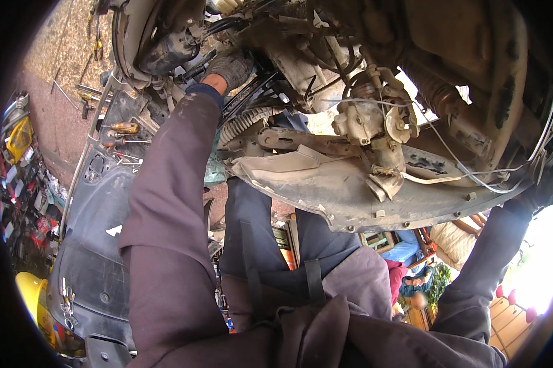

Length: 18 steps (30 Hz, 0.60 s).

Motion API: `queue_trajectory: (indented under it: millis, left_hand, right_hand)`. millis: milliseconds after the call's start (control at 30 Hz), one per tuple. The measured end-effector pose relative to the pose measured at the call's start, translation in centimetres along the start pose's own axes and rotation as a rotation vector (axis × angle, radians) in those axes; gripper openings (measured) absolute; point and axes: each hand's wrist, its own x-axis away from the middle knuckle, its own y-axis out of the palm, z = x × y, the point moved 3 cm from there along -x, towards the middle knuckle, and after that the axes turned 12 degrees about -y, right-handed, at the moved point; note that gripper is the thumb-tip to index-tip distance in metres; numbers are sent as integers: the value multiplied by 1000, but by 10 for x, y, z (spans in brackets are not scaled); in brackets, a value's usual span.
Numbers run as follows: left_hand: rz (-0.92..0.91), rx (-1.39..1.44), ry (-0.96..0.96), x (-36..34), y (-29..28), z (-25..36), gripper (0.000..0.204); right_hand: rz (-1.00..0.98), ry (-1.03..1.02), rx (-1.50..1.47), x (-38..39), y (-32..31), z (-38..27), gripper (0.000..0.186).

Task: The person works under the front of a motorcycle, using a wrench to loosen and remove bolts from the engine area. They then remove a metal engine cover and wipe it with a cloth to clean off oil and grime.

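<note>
My left hand (230, 69), in a dark grey knitted glove, reaches in among dusty vehicle parts. Its fingers disappear behind black hoses (249, 98) and brackets, so what they touch is hidden. Below it runs a ribbed hose (243, 126). My right hand (541, 189) is a dark shape at the right rim, beside the end of the long dusty panel (301, 184); its fingers do not show. Between my hands hangs a dirty metal carburetor-like part (359, 119), with a pale thin tube (454, 156) looping from it toward the right.
Left of my arm, a black plastic panel (95, 245) carries screwdrivers (124, 127) and a bunch of keys (67, 297). Beyond it lie a yellow helmet-like object (31, 291) and a heap of mixed small items (28, 202). A large dusty brown part (503, 80) overhangs the right.
</note>
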Motion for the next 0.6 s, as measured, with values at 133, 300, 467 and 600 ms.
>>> queue_trajectory:
  millis: [133, 300, 467, 600]
  left_hand:
    - [0, 204, -101, 3, 1, -8, 36]
    - [20, 13, 60, 7, 9, -12, 41]
    - [-35, -407, 209, 13, 4, -6, 31]
    - [-140, -49, -47, 3, 3, -7, 32]
  right_hand:
    - [-28, 32, 0, -4, -2, -8, 40]
    - [-55, 66, -2, -8, 6, -11, 40]
    - [-71, 101, -2, -11, 13, -13, 40]
    - [-84, 111, -1, -12, 8, -16, 40]
